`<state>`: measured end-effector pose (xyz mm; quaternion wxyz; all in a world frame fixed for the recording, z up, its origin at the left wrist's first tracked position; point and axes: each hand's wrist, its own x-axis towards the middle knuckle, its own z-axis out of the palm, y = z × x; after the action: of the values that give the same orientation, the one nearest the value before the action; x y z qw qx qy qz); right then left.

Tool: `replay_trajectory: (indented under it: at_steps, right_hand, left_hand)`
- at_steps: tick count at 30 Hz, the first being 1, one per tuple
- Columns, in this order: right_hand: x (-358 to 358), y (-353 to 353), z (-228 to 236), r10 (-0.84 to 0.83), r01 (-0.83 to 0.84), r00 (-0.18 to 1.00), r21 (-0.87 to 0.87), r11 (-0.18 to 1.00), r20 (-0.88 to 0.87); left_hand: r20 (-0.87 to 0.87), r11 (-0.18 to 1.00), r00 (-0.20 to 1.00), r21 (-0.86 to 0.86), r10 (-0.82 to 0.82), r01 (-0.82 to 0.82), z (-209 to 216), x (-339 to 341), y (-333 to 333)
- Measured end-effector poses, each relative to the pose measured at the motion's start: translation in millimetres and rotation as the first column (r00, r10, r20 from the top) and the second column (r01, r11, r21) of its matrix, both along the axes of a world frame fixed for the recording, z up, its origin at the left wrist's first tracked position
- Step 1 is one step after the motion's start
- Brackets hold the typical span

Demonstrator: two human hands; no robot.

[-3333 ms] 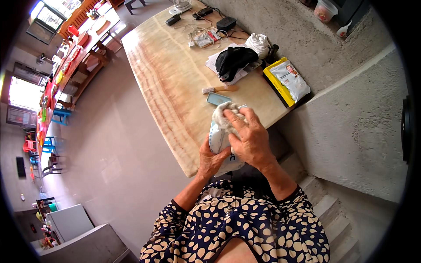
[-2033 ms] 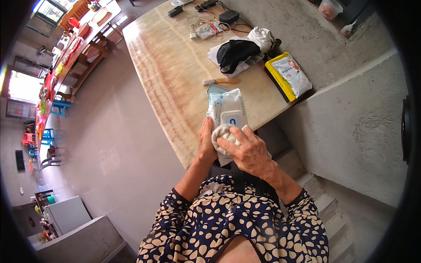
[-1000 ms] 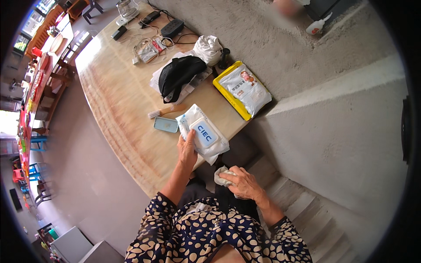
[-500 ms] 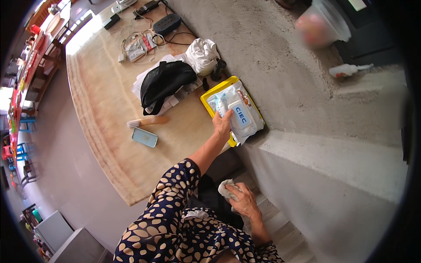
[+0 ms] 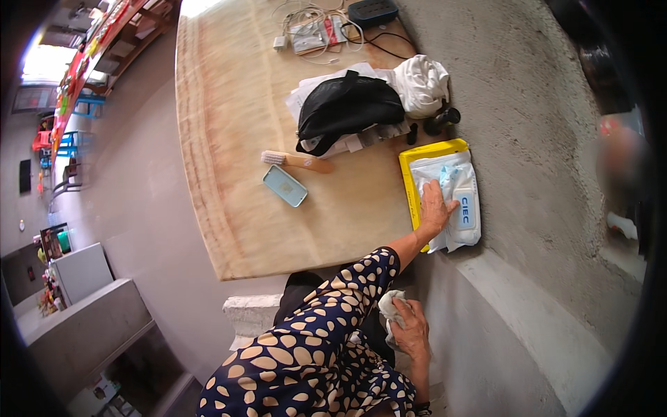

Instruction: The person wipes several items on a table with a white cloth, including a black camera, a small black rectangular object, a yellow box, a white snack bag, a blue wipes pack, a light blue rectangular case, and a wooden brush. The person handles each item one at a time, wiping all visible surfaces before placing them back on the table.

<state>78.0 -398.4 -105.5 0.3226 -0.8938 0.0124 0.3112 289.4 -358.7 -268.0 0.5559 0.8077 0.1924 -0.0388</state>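
Observation:
My left hand (image 5: 435, 212) rests on a white and blue pack of wet wipes (image 5: 455, 174) at the table's right edge. Its thumb and fingers are spread over the pack beside the raised lid, and nothing is clasped. Under the pack lies a flat yellow package (image 5: 408, 179), showing along the top and left. Lower down, close to my body, my right hand (image 5: 411, 332) is closed around a crumpled whitish cloth (image 5: 390, 307). Part of that cloth is hidden by the fingers.
The table (image 5: 243, 222) holds a wooden-handled brush (image 5: 306, 162), a light blue phone case (image 5: 285, 186), a black mesh bag (image 5: 351, 104) on papers, a bundled white cloth (image 5: 422, 85) and tangled cables (image 5: 313, 21). A rough concrete wall (image 5: 521, 139) borders its right side.
The view has turned, so the table sits further right. My left hand stays on the wipes pack, which now covers more of the yellow package's right side. The right hand still grips the cloth.

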Motion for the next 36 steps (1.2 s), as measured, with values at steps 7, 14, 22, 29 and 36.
replay_trajectory:
  at_steps: [7,14,22,29,36]
  right_hand:
    - [14,14,-8,0.113,-0.113,0.994,0.025,0.993,0.015]
    - [13,28,-20,0.193,-0.194,0.980,0.011,0.981,0.037]
    - [13,55,-24,0.243,-0.243,0.968,-0.003,0.970,0.063]
    - [33,99,-18,0.133,-0.169,0.967,0.155,0.973,0.219]
    - [90,194,-23,0.067,-0.235,0.828,0.236,0.943,0.557]
  left_hand:
    - [0.282,0.940,0.935,0.201,0.214,-0.275,-15,-34,104]
    - [-0.333,0.551,0.440,0.529,0.834,-0.645,-46,-74,287]
    - [-0.378,0.592,0.470,0.346,0.798,-0.728,-106,-78,330]
    - [-0.512,0.604,0.762,-0.480,0.396,-0.637,-41,-150,321]
    - [-0.326,0.494,0.936,-0.797,0.130,-0.346,53,-198,289]
